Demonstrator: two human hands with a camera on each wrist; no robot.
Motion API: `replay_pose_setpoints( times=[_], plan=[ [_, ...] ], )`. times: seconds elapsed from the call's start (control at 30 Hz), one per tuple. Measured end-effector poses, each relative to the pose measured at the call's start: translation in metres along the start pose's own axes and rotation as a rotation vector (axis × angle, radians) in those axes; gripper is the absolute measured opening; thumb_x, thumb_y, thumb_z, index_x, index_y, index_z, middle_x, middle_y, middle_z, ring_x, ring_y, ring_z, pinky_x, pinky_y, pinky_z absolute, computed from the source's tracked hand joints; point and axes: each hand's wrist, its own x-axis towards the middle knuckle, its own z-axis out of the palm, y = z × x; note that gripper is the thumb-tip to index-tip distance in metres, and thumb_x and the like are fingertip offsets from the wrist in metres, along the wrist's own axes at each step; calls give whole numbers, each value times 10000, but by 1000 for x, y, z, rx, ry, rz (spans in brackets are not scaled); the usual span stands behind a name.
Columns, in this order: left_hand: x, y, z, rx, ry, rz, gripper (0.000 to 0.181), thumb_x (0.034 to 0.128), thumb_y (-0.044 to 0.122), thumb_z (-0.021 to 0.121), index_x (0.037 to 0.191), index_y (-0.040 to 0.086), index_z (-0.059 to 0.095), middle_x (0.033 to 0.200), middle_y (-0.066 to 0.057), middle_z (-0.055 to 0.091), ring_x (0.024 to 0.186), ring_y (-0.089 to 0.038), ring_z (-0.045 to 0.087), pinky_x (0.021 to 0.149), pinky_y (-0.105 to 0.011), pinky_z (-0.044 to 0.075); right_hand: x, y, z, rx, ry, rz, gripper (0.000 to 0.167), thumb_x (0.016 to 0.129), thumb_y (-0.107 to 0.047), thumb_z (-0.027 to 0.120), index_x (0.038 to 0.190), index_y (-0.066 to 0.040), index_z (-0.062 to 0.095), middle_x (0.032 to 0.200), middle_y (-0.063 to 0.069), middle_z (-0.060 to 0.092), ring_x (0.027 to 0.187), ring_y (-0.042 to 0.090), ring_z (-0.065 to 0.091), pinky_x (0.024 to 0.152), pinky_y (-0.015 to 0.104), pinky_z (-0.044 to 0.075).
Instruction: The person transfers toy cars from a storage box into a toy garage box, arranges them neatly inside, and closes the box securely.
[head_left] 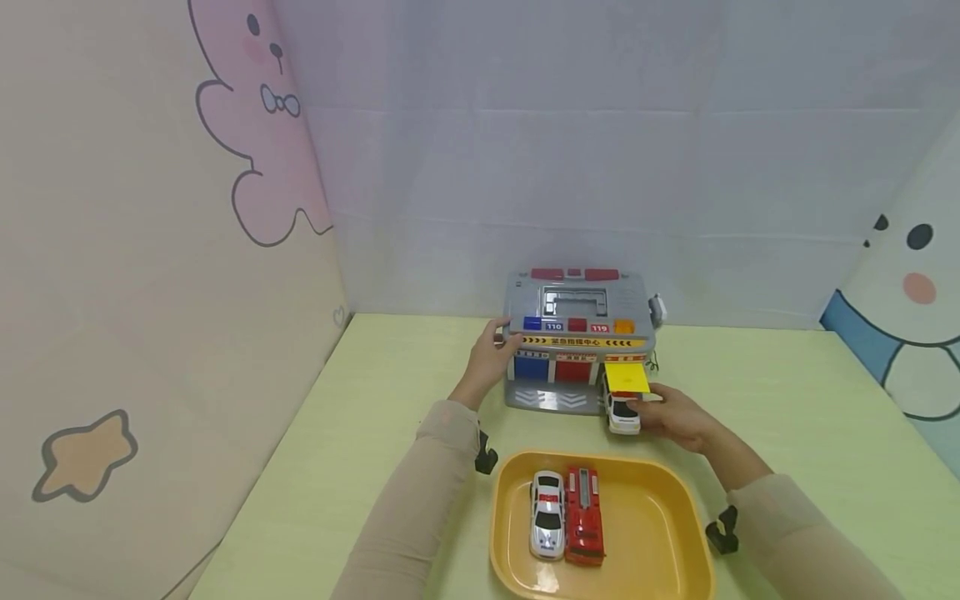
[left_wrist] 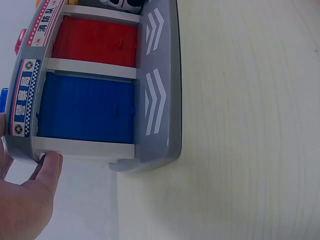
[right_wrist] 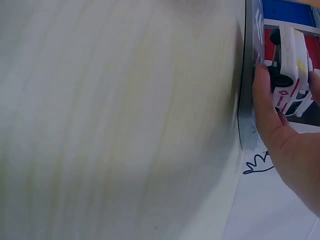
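Your right hand [head_left: 671, 417] has its fingers clamped on the white toy car [head_left: 624, 423], which sits under the raised yellow door [head_left: 627, 379] at the right end of the toy garage [head_left: 573, 342]. The car's nose juts past the front edge of the grey ledge [head_left: 551, 400], and you cannot tell from here whether every wheel is resting on it. If you let go with the weight too far forward, the car could tip off onto the tabletop [head_left: 408, 367].

Watch the door as well: it hangs just over the car's roof, so lifting the car might jam it against the flap or strain the hinge. Going in or out at an angle could also catch a side on the door frame, and your own fingers beside the car may be what sticks.

Your left hand [head_left: 491, 358] has its fingers curled round the garage's left end. Should that hold slacken, a push or pull at the right would probably swivel the whole garage.

The yellow tray [head_left: 585, 456], holding a police car [head_left: 547, 521] and a fire truck [head_left: 585, 521], lies near your right wrist; a low, hasty backward sweep could knock it.
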Motion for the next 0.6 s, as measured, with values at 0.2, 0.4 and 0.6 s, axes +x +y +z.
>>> replay_pose_setpoints(
  times=[0.2,0.4,0.6],
  plan=[
    [-1,0,0,6,-3,1,501,999,351,557,1452,183,425,1317,-186,507,1221,-321,522,953,-455,483,0,1,4,11,85,10,712,1023,-174,527,1464,135,61,1174,242,551,795,242,671,702,355,588],
    [-2,0,1,-1,-1,-5,498,1002,346,555,1451,175,424,1301,-174,516,1223,-314,521,959,-443,480,1,4,9,37,136,-63,610,1017,-90,516,1402,154,109,1264,353,446,882,181,638,802,343,566],
    [-3,1,0,-8,6,1,500,1000,343,559,1448,168,427,1313,-183,511,1225,-319,519,959,-448,479,0,4,7,-74,158,-57,840,910,-35,663,1450,106,35,1334,418,360,1048,320,597,906,418,518]
  ],
)
